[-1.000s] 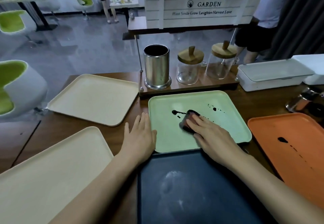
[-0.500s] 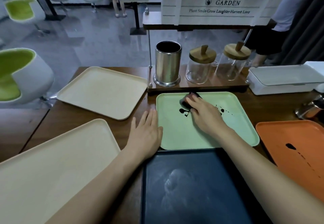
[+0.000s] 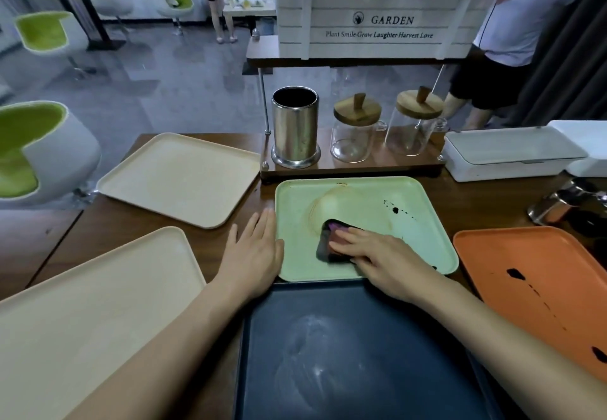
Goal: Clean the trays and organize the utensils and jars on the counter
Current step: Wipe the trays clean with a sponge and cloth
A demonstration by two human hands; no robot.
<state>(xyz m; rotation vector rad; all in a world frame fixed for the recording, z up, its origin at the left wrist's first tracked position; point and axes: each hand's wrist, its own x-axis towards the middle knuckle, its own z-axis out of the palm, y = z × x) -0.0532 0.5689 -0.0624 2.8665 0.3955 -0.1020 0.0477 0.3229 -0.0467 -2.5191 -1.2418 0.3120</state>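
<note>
Sponge (image 3: 324,250) dragged nearer on green tray (image 3: 361,196); right hand (image 3: 387,265) presses it, grip apparently flat; left hand (image 3: 253,255) released on counter (image 3: 108,222).

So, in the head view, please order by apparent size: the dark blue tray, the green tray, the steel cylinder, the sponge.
1. dark blue tray, though it is nearest the camera, so its lead is unsure
2. green tray
3. steel cylinder
4. sponge, partly hidden under the right hand
</note>
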